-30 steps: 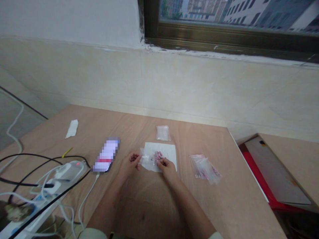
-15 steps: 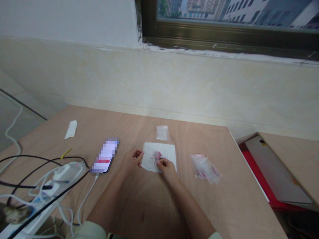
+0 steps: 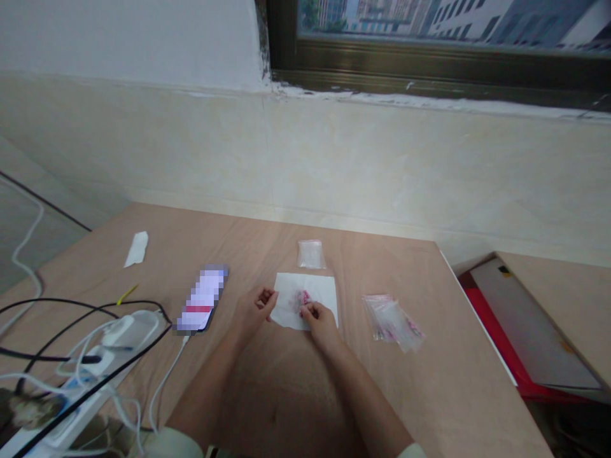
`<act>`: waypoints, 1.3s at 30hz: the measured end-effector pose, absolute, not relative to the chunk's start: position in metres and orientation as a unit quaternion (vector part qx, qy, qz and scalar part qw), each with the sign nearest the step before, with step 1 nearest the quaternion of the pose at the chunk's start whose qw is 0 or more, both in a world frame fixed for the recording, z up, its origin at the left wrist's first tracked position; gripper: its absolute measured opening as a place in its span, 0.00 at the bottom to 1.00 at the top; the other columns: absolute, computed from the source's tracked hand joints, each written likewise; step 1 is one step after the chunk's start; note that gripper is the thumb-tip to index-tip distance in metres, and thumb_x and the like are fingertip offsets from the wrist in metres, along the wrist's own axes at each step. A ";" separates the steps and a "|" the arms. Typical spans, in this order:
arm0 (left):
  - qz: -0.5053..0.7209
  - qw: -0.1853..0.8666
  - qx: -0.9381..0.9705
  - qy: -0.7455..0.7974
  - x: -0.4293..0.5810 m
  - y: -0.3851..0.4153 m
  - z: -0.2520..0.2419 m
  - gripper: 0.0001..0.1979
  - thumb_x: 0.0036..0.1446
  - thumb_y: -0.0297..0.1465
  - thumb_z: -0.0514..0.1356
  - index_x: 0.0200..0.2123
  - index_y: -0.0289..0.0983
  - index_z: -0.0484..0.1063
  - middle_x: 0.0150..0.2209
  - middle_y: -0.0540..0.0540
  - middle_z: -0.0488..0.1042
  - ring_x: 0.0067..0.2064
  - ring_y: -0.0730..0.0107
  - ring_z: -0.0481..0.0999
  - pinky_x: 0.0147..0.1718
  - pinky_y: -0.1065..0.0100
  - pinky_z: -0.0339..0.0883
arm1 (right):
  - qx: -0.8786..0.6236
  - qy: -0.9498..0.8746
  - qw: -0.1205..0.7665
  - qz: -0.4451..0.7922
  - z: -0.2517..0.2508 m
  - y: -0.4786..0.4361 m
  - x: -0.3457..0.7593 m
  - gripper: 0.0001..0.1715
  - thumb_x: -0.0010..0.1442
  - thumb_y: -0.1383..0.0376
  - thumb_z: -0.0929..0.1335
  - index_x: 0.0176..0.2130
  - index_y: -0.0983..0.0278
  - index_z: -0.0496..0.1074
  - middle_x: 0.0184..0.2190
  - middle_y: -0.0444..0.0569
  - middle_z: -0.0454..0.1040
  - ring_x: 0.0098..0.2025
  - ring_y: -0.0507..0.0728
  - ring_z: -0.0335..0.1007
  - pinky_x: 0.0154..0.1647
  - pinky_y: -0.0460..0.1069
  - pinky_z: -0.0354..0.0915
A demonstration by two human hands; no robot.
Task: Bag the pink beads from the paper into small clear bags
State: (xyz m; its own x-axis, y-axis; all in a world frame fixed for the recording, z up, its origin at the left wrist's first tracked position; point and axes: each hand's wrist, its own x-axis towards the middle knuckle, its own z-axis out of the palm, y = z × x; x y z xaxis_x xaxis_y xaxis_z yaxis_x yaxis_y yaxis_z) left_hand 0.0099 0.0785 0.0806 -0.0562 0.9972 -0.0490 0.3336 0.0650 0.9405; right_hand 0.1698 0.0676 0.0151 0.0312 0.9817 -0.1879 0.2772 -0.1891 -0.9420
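A white paper sheet point(image 3: 321, 287) lies on the wooden table point(image 3: 267, 388) with a small heap of pink pieces point(image 3: 302, 298) on it. My left hand point(image 3: 254, 309) is curled at the sheet's left edge, fingers pinched on a small clear bag that barely shows. My right hand point(image 3: 321, 320) rests at the sheet's near edge, its fingertips pinched on the pink pieces. A small clear bag point(image 3: 310, 254) lies just beyond the sheet. A pile of filled clear bags point(image 3: 394, 321) with pink contents lies to the right.
A phone point(image 3: 203, 298) lies left of my hands, a cable running from it. A white power strip point(image 3: 86, 362) with black and white cables fills the near left. A white scrap point(image 3: 137, 247) lies far left. A red-edged board point(image 3: 525, 331) leans beyond the table's right edge.
The clear bag that stretched between my hands a second ago has drawn in to my left hand. Both hands stay at the sheet; the camera shifted slightly.
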 end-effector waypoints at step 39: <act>0.296 0.515 0.632 0.497 0.021 0.054 0.095 0.10 0.51 0.34 0.50 0.23 0.35 0.63 0.23 0.53 0.63 0.27 0.75 0.64 0.28 0.74 0.58 | -0.567 -0.508 0.420 0.494 0.065 0.043 0.194 0.14 0.47 0.57 0.63 0.20 0.65 0.63 0.18 0.43 0.63 0.24 0.51 0.59 0.26 0.46 0.55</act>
